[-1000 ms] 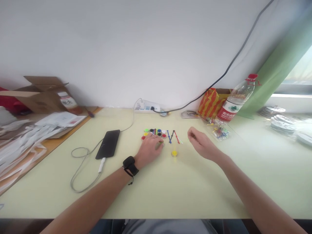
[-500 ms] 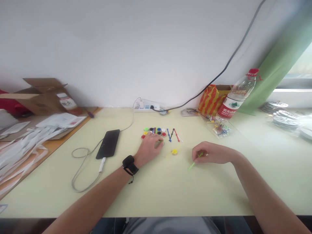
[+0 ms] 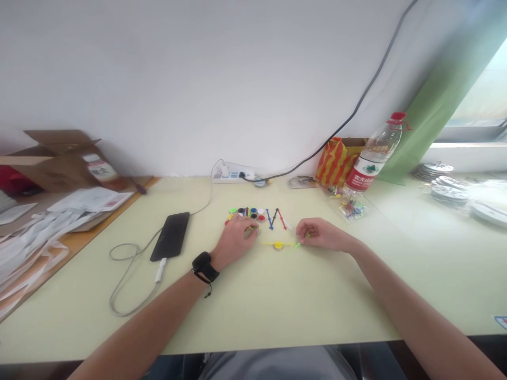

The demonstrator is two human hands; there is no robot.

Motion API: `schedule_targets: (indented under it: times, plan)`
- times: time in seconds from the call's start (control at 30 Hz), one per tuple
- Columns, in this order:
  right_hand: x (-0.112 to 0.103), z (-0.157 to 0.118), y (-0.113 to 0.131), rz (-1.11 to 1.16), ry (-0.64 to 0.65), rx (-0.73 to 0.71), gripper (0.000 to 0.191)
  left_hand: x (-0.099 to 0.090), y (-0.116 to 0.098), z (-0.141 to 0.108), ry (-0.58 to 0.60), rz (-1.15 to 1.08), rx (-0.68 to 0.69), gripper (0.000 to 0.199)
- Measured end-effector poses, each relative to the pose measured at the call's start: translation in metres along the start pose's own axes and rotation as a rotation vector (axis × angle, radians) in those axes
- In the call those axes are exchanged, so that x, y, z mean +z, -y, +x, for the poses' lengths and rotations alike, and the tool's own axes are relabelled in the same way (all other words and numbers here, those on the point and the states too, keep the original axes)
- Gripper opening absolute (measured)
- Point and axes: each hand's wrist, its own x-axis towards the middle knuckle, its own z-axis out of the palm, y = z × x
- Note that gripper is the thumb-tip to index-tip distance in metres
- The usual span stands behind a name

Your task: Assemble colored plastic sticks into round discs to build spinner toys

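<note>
My left hand (image 3: 236, 236), with a dark watch on its wrist, rests on the table by the coloured discs. Its thumb and fingers are closed around something small and round, mostly hidden. My right hand (image 3: 321, 235) pinches a thin light-green plastic arrow (image 3: 298, 245), whose end points down and left. Between the hands lies a yellow disc (image 3: 278, 245) with a thin yellow stick across it; the green arrow's tip is close to the stick's right end. Behind are several small coloured discs (image 3: 254, 216), partly covered by my left hand, and blue, black, red and white arrows (image 3: 274, 217).
A black phone (image 3: 170, 236) with a grey cable lies left, paper strips (image 3: 43, 248) and a cardboard box (image 3: 59, 163) farther left. A power strip (image 3: 233, 174) sits at the wall. At right stand a large water bottle (image 3: 372, 155), a striped bag (image 3: 331, 163) and stacked silvery discs (image 3: 449, 190).
My right hand has moved left and slightly away from me, bringing the green arrow beside the yellow stick. My left hand stays by the discs. The view has shifted slightly.
</note>
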Motion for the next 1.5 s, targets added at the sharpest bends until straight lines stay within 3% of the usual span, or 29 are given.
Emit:
schedule_targets:
  times: [0.33, 0.67, 0.9, 1.03, 1.13, 1.27, 1.5]
  plan:
    - [0.019, 0.011, -0.013, 0.005, -0.143, -0.027, 0.037, -0.001, 0.001, 0.001, 0.009, 0.018, -0.041, 0.015]
    - [0.033, 0.016, -0.014, -0.150, -0.382, 0.005, 0.020, -0.003, -0.003, 0.000, -0.007, -0.041, 0.000, 0.013]
    - [0.012, 0.003, -0.003, -0.301, -0.211, 0.024, 0.014, -0.004, -0.028, -0.010, 0.230, -0.241, 0.190, 0.020]
    - [0.006, -0.005, 0.007, -0.173, -0.182, 0.030, 0.015, -0.005, -0.031, -0.010, 0.174, -0.233, 0.147, 0.026]
    - [0.017, -0.005, 0.016, -0.092, -0.176, -0.021, 0.016, -0.006, -0.028, -0.009, 0.134, -0.233, 0.133, 0.035]
    - [0.045, 0.000, 0.022, -0.073, -0.178, -0.115, 0.019, -0.007, -0.027, -0.010, 0.198, -0.263, 0.169, 0.051]
    - [0.065, 0.005, 0.019, -0.123, -0.144, -0.172, 0.020, -0.004, -0.028, -0.010, 0.284, -0.271, 0.151, 0.029]
